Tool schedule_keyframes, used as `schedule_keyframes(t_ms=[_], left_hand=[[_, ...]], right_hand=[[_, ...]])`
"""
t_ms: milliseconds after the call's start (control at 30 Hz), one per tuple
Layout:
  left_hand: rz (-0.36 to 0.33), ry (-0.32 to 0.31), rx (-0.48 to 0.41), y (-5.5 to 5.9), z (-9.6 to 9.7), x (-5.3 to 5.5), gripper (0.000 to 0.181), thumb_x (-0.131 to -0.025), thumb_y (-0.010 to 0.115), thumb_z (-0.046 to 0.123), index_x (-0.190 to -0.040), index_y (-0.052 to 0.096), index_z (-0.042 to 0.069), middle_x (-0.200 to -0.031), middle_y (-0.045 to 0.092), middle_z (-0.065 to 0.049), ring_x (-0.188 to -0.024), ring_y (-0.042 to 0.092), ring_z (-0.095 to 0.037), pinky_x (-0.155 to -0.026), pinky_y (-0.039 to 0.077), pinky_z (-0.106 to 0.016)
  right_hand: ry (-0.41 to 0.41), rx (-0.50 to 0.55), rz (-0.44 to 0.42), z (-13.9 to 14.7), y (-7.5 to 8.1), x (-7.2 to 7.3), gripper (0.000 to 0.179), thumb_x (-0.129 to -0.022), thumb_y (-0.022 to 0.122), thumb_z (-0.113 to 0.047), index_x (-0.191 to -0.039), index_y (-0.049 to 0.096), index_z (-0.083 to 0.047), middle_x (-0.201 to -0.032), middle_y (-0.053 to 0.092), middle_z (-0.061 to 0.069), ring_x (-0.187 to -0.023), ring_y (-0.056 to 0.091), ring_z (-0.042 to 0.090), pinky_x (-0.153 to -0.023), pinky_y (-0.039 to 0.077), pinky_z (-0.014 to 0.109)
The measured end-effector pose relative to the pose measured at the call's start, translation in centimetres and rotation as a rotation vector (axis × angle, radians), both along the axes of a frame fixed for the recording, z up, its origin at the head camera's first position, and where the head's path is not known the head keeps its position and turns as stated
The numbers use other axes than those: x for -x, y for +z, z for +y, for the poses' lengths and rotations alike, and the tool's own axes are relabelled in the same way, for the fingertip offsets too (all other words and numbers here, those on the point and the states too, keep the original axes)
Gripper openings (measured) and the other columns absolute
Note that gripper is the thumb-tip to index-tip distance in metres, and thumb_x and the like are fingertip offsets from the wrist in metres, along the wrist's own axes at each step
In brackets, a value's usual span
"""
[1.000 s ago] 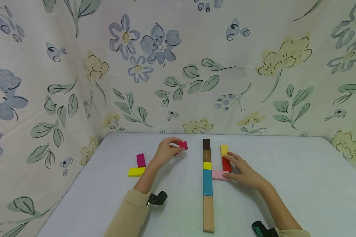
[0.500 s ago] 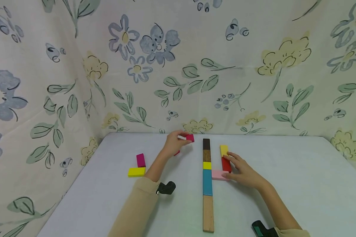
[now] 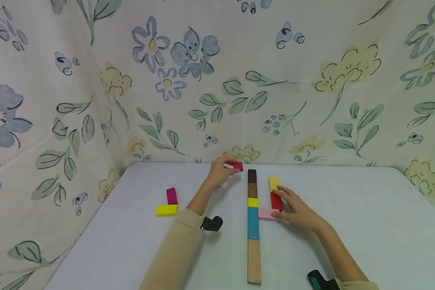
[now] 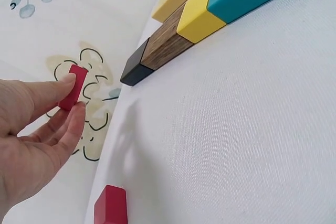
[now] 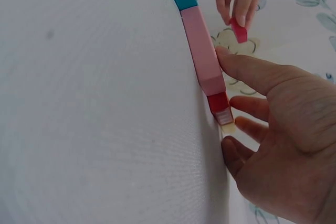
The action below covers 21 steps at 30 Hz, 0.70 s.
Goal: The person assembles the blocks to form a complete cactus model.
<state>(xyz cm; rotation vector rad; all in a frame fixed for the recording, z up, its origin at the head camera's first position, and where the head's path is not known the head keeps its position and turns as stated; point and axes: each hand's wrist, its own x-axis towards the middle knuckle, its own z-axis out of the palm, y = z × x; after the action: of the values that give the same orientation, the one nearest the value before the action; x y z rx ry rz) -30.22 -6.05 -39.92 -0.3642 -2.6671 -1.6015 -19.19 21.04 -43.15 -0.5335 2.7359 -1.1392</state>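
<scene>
Between thumb and fingertips my left hand [image 3: 219, 174] pinches a small crimson block [image 3: 238, 166], held above the table at its far edge. It is just left of the black block [image 3: 252, 176] that tops a straight row. Below that come brown [image 3: 252, 190], yellow [image 3: 252, 202], teal [image 3: 253, 223] and plain wood blocks [image 3: 254, 262]. A pink block [image 3: 266, 214] juts right from the teal one. My right hand [image 3: 299, 211] rests with spread fingers beside the pink block and a red block [image 3: 276, 201], which has a yellow block [image 3: 273, 183] beyond it.
Another crimson block [image 4: 111, 205] lies on the table, mostly hidden by the left hand in the head view. Further left, a magenta block [image 3: 172, 196] stands against a yellow block [image 3: 166, 210]. A floral cloth [image 3: 217, 80] hangs behind the white table [image 3: 348, 225].
My left hand has carried the crimson block right and away toward the row's far end. My right hand and the blocks on the table have stayed put.
</scene>
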Motion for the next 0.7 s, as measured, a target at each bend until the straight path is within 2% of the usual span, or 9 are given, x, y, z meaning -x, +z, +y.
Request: schedule_keyframes(t_ms=[200,400,700], left_hand=[[-0.020,-0.001,0.011,0.0,0.6,0.4,0.033,-0.098,0.075,0.006,-0.130,0.071,-0.002,-0.129,0.067,-0.020,-0.105,0.068,-0.034,-0.088,0.061,-0.032],[0.011,-0.025,0.044,-0.1,1.5,1.4,0.034,-0.097,0.075,0.003,-0.129,0.071,-0.005,-0.127,0.069,-0.022,-0.105,0.068,-0.037,-0.092,0.061,-0.035],[0.055,-0.057,0.077,-0.6,2.8,2.5,0.034,-0.097,0.074,0.003,-0.130,0.070,-0.006,-0.129,0.069,-0.022,-0.116,0.065,-0.036,-0.098,0.059,-0.039]], right_hand=[[-0.003,0.003,-0.007,0.0,0.0,-0.1,0.079,-0.092,0.080,-0.029,-0.154,0.046,0.004,-0.165,0.029,0.032,-0.149,0.026,0.058,-0.109,0.041,0.074],[-0.005,0.007,-0.015,0.1,-0.2,0.0,0.080,-0.091,0.080,-0.031,-0.154,0.046,0.004,-0.165,0.028,0.032,-0.149,0.026,0.058,-0.109,0.040,0.075],[-0.002,0.011,-0.030,0.2,-0.2,0.1,0.082,-0.091,0.080,-0.033,-0.156,0.045,0.002,-0.166,0.026,0.032,-0.150,0.025,0.058,-0.109,0.041,0.075]])
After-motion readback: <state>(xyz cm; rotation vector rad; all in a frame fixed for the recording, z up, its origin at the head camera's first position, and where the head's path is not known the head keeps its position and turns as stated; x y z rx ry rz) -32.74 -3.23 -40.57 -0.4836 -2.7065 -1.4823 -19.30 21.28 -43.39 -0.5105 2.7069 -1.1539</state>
